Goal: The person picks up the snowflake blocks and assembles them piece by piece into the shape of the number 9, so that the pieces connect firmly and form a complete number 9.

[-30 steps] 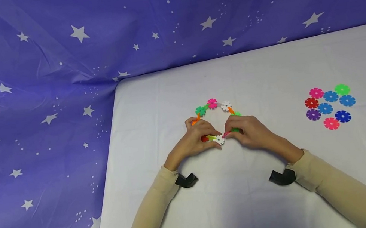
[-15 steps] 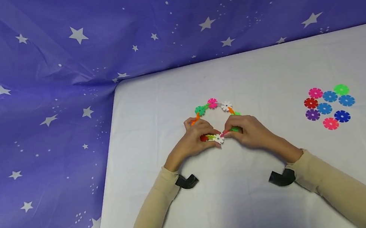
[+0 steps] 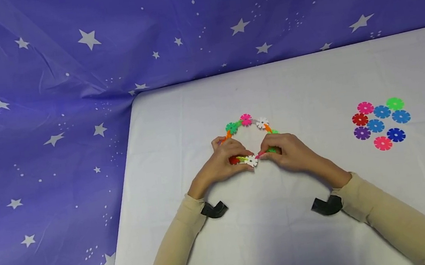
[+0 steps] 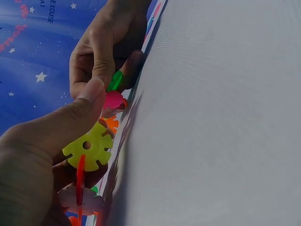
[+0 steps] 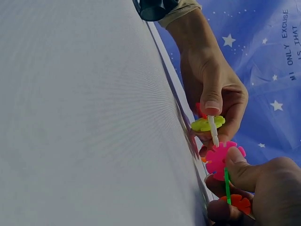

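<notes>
A ring of slotted plastic discs, joined edge to edge, lies on the white table. My left hand (image 3: 224,161) grips the ring's near side, with a white disc (image 3: 252,161) between thumb and fingertips. Beside it in the ring come a yellow disc (image 4: 88,157) and a red one (image 3: 233,160). My right hand (image 3: 287,152) pinches a pink disc (image 5: 217,165), which is joined to a green disc (image 5: 227,186). The white disc's edge meets the pink disc's rim; whether their slots interlock I cannot tell. Fingers hide parts of the ring's sides.
Several loose discs lie to the right, among them a red (image 3: 360,119), a purple (image 3: 362,133) and a dark blue one (image 3: 396,134). A purple star-patterned cloth (image 3: 184,22) borders the white table (image 3: 178,110) at the back and left.
The left hand and the white disc have shifted very slightly left. My right hand keeps its place and its pinch on the pink disc. The head view has drifted a little.
</notes>
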Demonstrator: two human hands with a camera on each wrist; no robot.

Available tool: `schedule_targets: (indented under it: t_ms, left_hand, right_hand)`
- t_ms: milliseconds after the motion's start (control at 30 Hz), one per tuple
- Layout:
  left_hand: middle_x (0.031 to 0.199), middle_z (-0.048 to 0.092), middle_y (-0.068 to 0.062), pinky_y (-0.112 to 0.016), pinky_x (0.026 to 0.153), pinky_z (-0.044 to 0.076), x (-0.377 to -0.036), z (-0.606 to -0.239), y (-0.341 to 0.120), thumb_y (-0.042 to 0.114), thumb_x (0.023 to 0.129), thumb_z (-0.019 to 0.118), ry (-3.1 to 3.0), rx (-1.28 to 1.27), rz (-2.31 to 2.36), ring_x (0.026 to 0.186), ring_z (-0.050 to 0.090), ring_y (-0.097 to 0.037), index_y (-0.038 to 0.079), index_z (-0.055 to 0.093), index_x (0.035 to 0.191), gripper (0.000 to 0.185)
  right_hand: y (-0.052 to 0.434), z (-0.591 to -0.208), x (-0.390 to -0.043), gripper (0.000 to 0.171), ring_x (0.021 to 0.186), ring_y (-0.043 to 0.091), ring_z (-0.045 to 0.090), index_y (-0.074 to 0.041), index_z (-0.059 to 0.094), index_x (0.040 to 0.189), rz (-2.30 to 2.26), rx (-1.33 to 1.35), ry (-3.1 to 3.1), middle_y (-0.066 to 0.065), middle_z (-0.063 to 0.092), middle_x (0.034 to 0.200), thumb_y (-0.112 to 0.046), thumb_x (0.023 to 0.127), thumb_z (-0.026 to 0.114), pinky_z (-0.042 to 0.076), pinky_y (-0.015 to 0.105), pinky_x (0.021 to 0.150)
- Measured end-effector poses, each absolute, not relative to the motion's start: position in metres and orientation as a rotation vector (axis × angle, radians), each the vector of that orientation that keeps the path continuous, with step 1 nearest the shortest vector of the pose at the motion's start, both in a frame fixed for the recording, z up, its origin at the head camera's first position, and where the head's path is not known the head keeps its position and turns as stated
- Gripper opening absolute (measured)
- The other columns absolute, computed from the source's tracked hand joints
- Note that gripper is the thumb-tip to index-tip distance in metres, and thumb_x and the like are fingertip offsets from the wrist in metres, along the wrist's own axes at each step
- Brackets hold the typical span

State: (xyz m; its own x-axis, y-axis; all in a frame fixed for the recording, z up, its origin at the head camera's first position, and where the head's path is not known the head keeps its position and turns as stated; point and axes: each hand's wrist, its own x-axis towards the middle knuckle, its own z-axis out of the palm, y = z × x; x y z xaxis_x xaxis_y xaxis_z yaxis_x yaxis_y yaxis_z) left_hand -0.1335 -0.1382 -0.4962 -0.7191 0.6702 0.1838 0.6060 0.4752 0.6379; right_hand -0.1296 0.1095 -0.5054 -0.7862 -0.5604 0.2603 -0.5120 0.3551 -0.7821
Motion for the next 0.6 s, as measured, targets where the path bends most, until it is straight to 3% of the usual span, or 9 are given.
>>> schedule_targets:
  t_ms: [600]
  left_hand:
    - [0.091, 0.068, 0.007, -0.051, 0.108, 0.014, -0.1324, -0.4927, -0.1376, 0.03, 0.075, 0.085, 2.586, 1.137, 1.056, 0.101, 0.056, -0.009, 0.018, 0.077, 0.101, 0.03]
  right_hand:
    - [0.1081, -0.5058, -0.1304, 0.012, 0.068, 0.002, 0.049, -0.018, 0.07, 0.079, -1.433, -1.113, 2.55, -0.011, 0.064, 0.082, -0.009, 0.082, 0.078, 0.042, 0.022, 0.063]
